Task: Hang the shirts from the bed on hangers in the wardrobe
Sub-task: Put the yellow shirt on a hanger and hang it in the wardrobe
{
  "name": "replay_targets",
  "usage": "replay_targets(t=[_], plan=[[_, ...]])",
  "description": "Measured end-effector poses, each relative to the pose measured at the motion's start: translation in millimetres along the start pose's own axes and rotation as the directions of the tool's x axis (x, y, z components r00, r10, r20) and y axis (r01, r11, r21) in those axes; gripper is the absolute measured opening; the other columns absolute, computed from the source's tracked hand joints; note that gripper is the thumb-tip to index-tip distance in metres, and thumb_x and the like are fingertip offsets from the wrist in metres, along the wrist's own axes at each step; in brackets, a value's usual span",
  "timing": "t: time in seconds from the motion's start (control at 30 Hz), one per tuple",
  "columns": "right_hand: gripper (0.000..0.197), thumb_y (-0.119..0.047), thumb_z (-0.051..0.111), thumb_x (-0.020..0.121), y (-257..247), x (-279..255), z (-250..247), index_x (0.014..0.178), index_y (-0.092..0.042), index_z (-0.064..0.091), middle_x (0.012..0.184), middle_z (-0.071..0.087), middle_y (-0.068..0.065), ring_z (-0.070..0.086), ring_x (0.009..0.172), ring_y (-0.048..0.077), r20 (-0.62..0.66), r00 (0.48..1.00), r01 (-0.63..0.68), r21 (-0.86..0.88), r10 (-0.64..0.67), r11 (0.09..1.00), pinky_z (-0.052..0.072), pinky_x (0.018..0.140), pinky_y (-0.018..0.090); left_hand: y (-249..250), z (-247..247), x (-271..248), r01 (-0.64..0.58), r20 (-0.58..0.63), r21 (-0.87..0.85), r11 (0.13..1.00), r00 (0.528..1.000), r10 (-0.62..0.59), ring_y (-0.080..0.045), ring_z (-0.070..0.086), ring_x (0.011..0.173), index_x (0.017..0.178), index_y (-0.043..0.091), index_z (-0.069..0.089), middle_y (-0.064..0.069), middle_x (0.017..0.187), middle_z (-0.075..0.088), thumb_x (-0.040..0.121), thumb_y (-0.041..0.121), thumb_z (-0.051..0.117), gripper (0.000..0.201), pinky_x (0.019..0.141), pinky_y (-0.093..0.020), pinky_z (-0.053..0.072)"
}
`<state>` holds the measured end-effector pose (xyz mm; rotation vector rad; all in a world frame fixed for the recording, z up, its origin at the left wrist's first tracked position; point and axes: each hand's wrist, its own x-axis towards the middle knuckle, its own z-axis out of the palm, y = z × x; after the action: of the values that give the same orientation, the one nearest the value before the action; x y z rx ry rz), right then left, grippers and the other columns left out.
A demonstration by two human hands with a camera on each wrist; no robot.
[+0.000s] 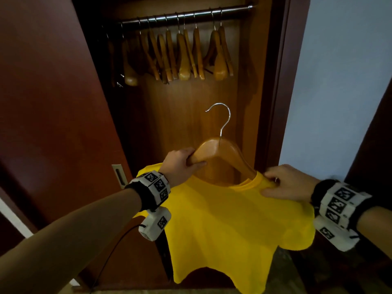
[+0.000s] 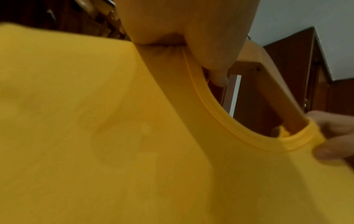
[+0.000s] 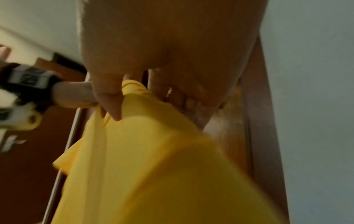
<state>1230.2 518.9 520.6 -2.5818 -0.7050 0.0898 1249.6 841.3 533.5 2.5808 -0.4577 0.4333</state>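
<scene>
- The left hand is curling its grip around the left shoulder of a wooden hanger, holding it up in front of the open wardrobe.
- The right hand is pinching the collar of the yellow shirt against the hanger's right arm (that arm is already going in through the neck opening).
- The shirt is hanging below both hands, its left shoulder not yet over the hanger.
- Empty hangers are hanging side by side on the rail at the wardrobe's top edge, above the held hanger's steel hook.
</scene>
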Motion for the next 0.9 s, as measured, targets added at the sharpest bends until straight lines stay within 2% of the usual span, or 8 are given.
replay_targets(t=[0.07, 0.1, 0.2, 0.3, 0.37, 0.57, 0.77, 0.9], plan=[[0.056, -0.06, 0.061, 0.075, -12, -4, -6, 0.07, -0.004, 0.061, 0.077, 0.06, 0.014, 0.059, 0.067, 0.022, 0.077, 0.997, 0.025, -0.107, -0.017, 0.994, 0.051, 0.068, 0.045, 4, -6, 15, -0.019, 0.063, 0.043, 0.999, 0.998, 0.016, -0.021, 0.06, 0.075, 0.092, 0.027, 0.057, 0.005, 0.076, 0.059, 0.09, 0.046, 0.063, 0.02, 0.069, -0.04, 0.049], [0.059, -0.061, 0.06, 0.077, -18, -5, -9, 0.069, -0.002, 0.059, 0.075, 0.06, 0.017, 0.057, 0.063, 0.022, 0.101, 0.994, 0.042, -0.136, -0.029, 0.99, 0.048, 0.063, 0.04, 8, -10, 24, -0.026, 0.081, 0.083, 0.996, 0.997, 0.019, -0.022, 0.059, 0.077, 0.09, 0.03, 0.055, 0.007, 0.074, 0.057, 0.091, 0.048, 0.061, 0.02, 0.072, -0.039, 0.047], [0.052, -0.044, 0.066, 0.089, -32, -5, -19, 0.072, 0.005, 0.058, 0.071, 0.061, 0.02, 0.05, 0.053, 0.014, 0.085, 0.995, 0.064, -0.082, -0.057, 0.995, 0.038, 0.051, 0.024, 22, -18, 48, -0.02, 0.071, 0.219, 0.976, 0.997, 0.004, -0.025, 0.06, 0.083, 0.081, 0.03, 0.048, 0.01, 0.071, 0.053, 0.092, 0.057, 0.052, 0.03, 0.076, -0.039, 0.039], [0.048, -0.038, 0.067, 0.09, -41, -5, -27, 0.064, -0.001, 0.053, 0.058, 0.052, 0.009, 0.047, 0.049, 0.008, -0.04, 0.998, 0.055, -0.012, -0.056, 0.998, 0.036, 0.05, 0.021, 47, -15, 69, 0.066, -0.023, 0.458, 0.887, 0.998, -0.063, -0.027, 0.062, 0.096, 0.093, 0.024, 0.054, 0.001, 0.091, 0.064, 0.094, 0.067, 0.035, 0.047, 0.094, -0.045, 0.038], [0.044, -0.034, 0.067, 0.09, -48, -2, -30, 0.058, -0.01, 0.049, 0.052, 0.047, 0.001, 0.043, 0.045, 0.006, -0.118, 0.992, 0.042, 0.034, -0.037, 0.999, 0.034, 0.047, 0.02, 67, -9, 80, 0.103, -0.061, 0.54, 0.835, 0.995, -0.083, -0.027, 0.061, 0.103, 0.107, 0.02, 0.056, -0.003, 0.106, 0.066, 0.097, 0.062, 0.031, 0.05, 0.099, -0.047, 0.036], [0.052, -0.033, 0.066, 0.09, -55, 15, -59, 0.051, -0.017, 0.036, 0.052, 0.039, -0.002, 0.037, 0.046, 0.014, -0.194, 0.97, -0.128, 0.094, 0.144, 0.987, 0.027, 0.042, 0.022, 128, 11, 104, 0.057, 0.022, 0.525, 0.849, 0.996, -0.081, -0.031, 0.059, 0.111, 0.124, 0.011, 0.048, -0.01, 0.123, 0.06, 0.096, 0.037, 0.045, 0.038, 0.093, -0.044, 0.039], [0.043, -0.039, 0.067, 0.088, -51, 52, -120, 0.059, -0.017, 0.044, 0.067, 0.045, 0.002, 0.044, 0.057, 0.015, -0.227, 0.937, -0.258, 0.069, 0.267, 0.964, 0.028, 0.047, 0.026, 159, 2, 126, -0.032, 0.15, 0.371, 0.928, 0.988, -0.026, -0.032, 0.06, 0.093, 0.118, 0.012, 0.051, -0.013, 0.111, 0.061, 0.095, 0.026, 0.048, 0.027, 0.069, -0.037, 0.043], [0.039, -0.043, 0.067, 0.087, -48, 89, -162, 0.066, -0.016, 0.048, 0.075, 0.049, 0.002, 0.053, 0.073, 0.022, -0.292, 0.914, -0.295, 0.004, 0.283, 0.956, 0.032, 0.049, 0.027, 158, -9, 164, -0.138, 0.158, 0.405, 0.904, 0.984, 0.08, -0.031, 0.059, 0.106, 0.124, 0.014, 0.049, -0.011, 0.119, 0.06, 0.095, 0.023, 0.047, 0.03, 0.076, -0.038, 0.045]])
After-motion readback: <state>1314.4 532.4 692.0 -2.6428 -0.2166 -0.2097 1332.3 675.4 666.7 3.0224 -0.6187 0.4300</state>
